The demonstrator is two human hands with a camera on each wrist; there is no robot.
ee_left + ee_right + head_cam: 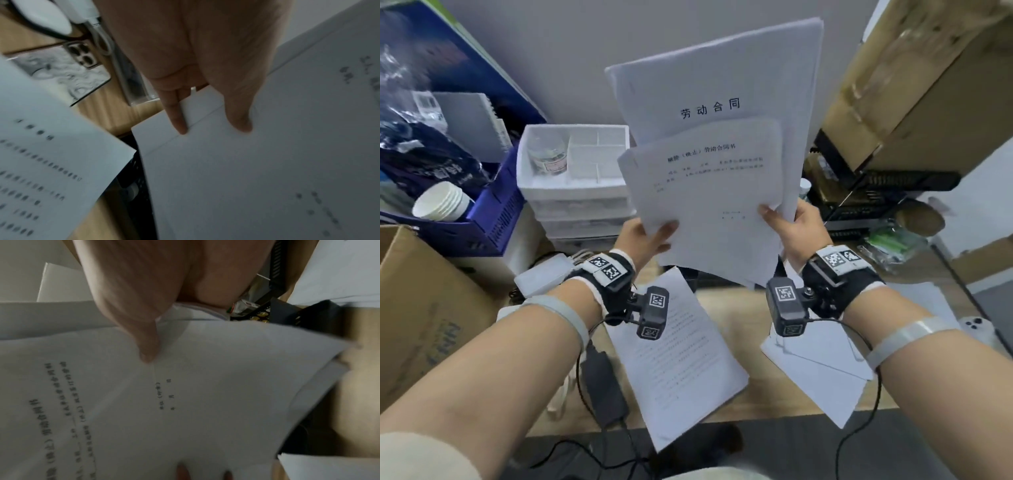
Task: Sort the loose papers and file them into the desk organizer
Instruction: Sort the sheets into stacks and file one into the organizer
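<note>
Both hands hold white printed papers upright above the wooden desk [732,308]. My left hand [661,233] pinches the lower left of the front sheet [705,205], thumb on its face; the fingers [179,123] show at the sheet's [246,178] edge. My right hand [774,214] grips the lower right of the thicker titled bundle [709,85] behind, its thumb [148,345] pressing the front sheet [205,386]. More loose papers lie flat below: one printed stack [674,359] and blank sheets [822,370]. A black mesh organizer [876,192] stands at the right.
A white drawer unit [575,171] with a jar [549,154] stands behind the papers. A blue crate [493,219] with paper cups [445,205] and a cardboard box [421,308] crowd the left. Another cardboard box [914,85] tops the right. A power adapter [602,387] and phone [976,329] lie on the desk.
</note>
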